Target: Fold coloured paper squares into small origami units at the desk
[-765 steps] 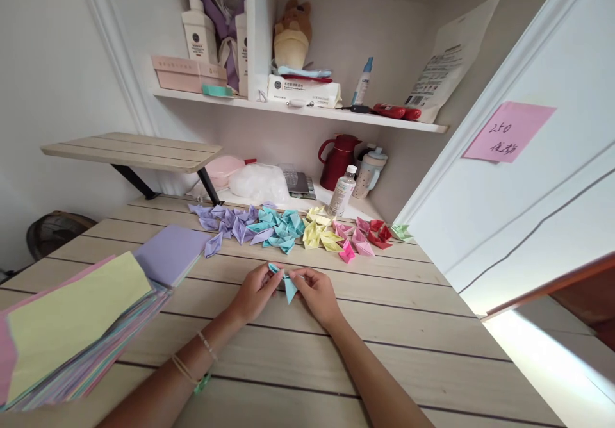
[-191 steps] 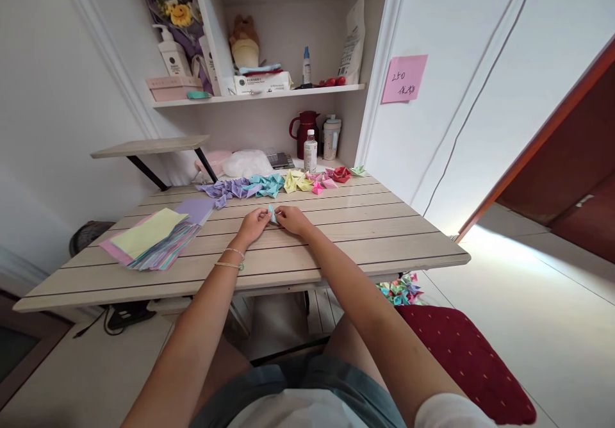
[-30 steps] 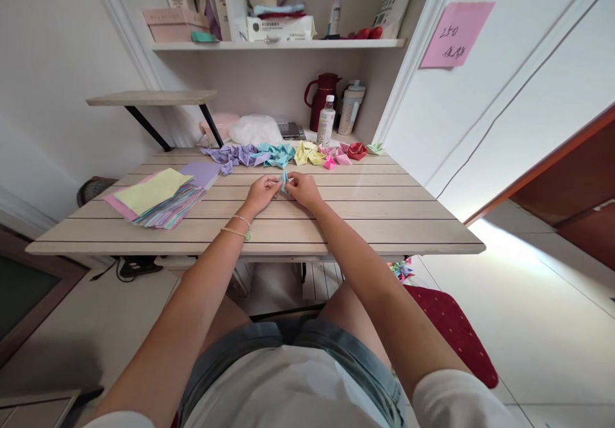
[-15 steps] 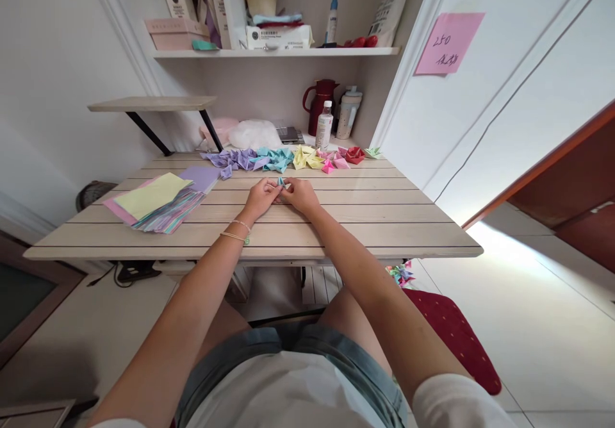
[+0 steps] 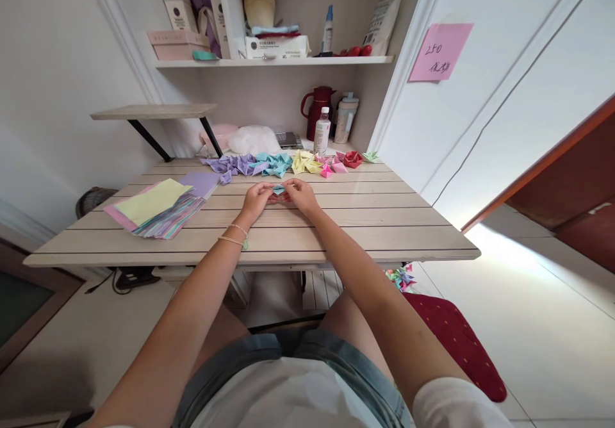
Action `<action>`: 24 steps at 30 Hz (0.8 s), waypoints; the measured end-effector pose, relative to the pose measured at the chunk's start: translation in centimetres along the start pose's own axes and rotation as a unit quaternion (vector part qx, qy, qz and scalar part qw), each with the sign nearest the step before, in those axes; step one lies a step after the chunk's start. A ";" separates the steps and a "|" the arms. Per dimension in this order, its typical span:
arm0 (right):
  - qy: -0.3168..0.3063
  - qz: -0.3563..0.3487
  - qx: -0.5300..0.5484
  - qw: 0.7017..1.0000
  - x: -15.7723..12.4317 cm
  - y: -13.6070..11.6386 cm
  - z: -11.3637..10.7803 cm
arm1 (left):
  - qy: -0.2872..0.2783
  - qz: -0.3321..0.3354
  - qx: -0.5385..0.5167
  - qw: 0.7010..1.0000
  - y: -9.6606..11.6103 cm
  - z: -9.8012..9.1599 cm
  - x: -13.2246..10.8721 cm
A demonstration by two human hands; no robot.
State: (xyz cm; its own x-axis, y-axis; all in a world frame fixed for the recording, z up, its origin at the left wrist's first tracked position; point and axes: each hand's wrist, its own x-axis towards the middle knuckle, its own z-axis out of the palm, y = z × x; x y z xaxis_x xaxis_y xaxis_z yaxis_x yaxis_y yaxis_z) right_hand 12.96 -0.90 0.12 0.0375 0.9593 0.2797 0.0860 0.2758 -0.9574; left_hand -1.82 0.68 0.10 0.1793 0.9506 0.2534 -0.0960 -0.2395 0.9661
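Observation:
A small folded piece of light blue paper [image 5: 278,189] is held between my two hands, just above the slatted table [image 5: 384,223]. My left hand [image 5: 255,201] pinches its left side, and my right hand [image 5: 302,196] pinches its right side. Fingers of both hands cover part of the paper, so its full shape is hidden. Beyond my hands lies a row of folded paper pieces: purple ones [image 5: 235,164], light blue ones [image 5: 273,164], yellow ones [image 5: 306,162], pink ones [image 5: 336,163], a red one [image 5: 352,159] and a green one [image 5: 369,157].
To the left lies a stack of coloured paper sheets [image 5: 163,213], a yellow one on top. Behind the row stand a clear bottle [image 5: 322,132], a red jug [image 5: 318,114] and a tumbler [image 5: 346,119]. A small raised shelf [image 5: 154,112] stands at the back left.
The blue paper has turned from standing narrow and upright to lying flatter and wider between my fingers. My hands have moved slightly apart. The camera view has tilted slightly upward.

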 end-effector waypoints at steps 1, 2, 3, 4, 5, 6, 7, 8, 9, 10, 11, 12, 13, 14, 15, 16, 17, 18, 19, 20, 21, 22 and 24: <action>0.003 0.003 0.005 1.000 0.0 0.0 0.0 | 0.000 -0.002 -0.004 1.000 0.0 0.0 0.0; 0.005 0.003 0.004 1.000 0.0 0.0 0.0 | 0.000 -0.002 -0.005 1.000 0.0 0.0 0.0; 0.006 0.001 -0.001 1.000 0.0 0.1 0.0 | -0.002 0.001 -0.002 1.000 0.0 0.0 0.0; 0.006 -0.003 -0.008 1.000 0.0 0.2 0.0 | -0.003 0.006 0.004 1.000 -0.1 0.0 -0.1; 0.005 -0.007 -0.015 1.000 0.0 0.4 -0.1 | -0.003 0.012 0.010 1.000 -0.1 0.0 -0.1; 0.003 -0.010 -0.023 1.000 0.0 0.5 -0.1 | 0.001 0.020 0.017 1.000 -0.2 0.0 -0.1; 0.000 -0.013 -0.032 0.999 0.0 0.6 -0.2 | 0.004 0.028 0.024 0.999 -0.3 0.0 -0.1; -0.004 -0.017 -0.046 0.999 0.0 0.7 -0.3 | 0.006 0.034 0.030 0.999 -0.4 -0.1 -0.1; -0.009 -0.023 -0.069 0.997 0.0 0.8 -0.3 | 0.007 0.040 0.037 0.998 -0.4 -0.2 0.0; -0.013 -0.034 -0.101 0.994 0.0 0.8 -0.4 | 0.006 0.047 0.047 0.998 -0.5 -0.2 0.0; -0.015 -0.048 -0.140 0.989 0.0 0.8 -0.4 | 0.003 0.055 0.058 0.997 -0.6 -0.3 0.0; -0.013 -0.064 -0.183 0.981 0.0 0.7 -0.5 | -0.002 0.063 0.071 0.995 -0.6 -0.3 0.0; -0.010 -0.079 -0.222 0.972 0.0 0.6 -0.6 | -0.006 0.072 0.083 0.994 -0.7 -0.3 0.1; -0.004 -0.091 -0.252 0.963 0.0 0.5 -0.6 | -0.009 0.082 0.095 0.992 -0.8 -0.3 0.1; 0.002 -0.099 -0.274 0.957 0.0 0.4 -0.7 | -0.011 0.090 0.105 0.990 -0.8 -0.4 0.1; 0.006 -0.103 -0.287 0.952 0.0 0.3 -0.7 | -0.011 0.098 0.116 0.988 -0.9 -0.4 0.1; 0.007 -0.106 -0.297 0.949 0.0 0.1 -0.8 | -0.012 0.103 0.125 0.987 -0.9 -0.4 0.1; 0.007 -0.108 -0.305 0.946 0.0 0.0 -0.8 | -0.013 0.107 0.134 0.985 -1.0 -0.4 0.1; 0.006 -0.110 -0.313 0.943 0.0 0.0 -0.8 | -0.014 0.109 0.142 0.984 -1.0 -0.4 0.1; 0.003 -0.110 -0.320 0.941 0.0 -0.1 -0.9 | -0.015 0.110 0.149 0.983 -0.9 -0.5 0.2; 0.001 -0.110 -0.326 0.939 -0.1 -0.1 -0.9 | -0.014 0.110 0.155 0.982 -0.9 -0.5 0.2; -0.002 -0.109 -0.330 0.938 -0.1 -0.2 -0.9 | -0.012 0.110 0.158 0.981 -0.9 -0.5 0.1; -0.005 -0.106 -0.335 0.936 -0.2 -0.2 -0.9 | -0.007 0.110 0.162 0.981 -0.8 -0.5 0.1</action>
State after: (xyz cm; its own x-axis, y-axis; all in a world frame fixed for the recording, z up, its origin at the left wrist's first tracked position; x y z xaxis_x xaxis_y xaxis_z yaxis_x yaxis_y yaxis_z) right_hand 13.78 -1.17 0.34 -0.0607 0.8892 0.4536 0.6955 0.3636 -0.6197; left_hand -2.25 1.09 -0.69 0.2025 0.8668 0.4557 0.1822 -0.4905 0.8522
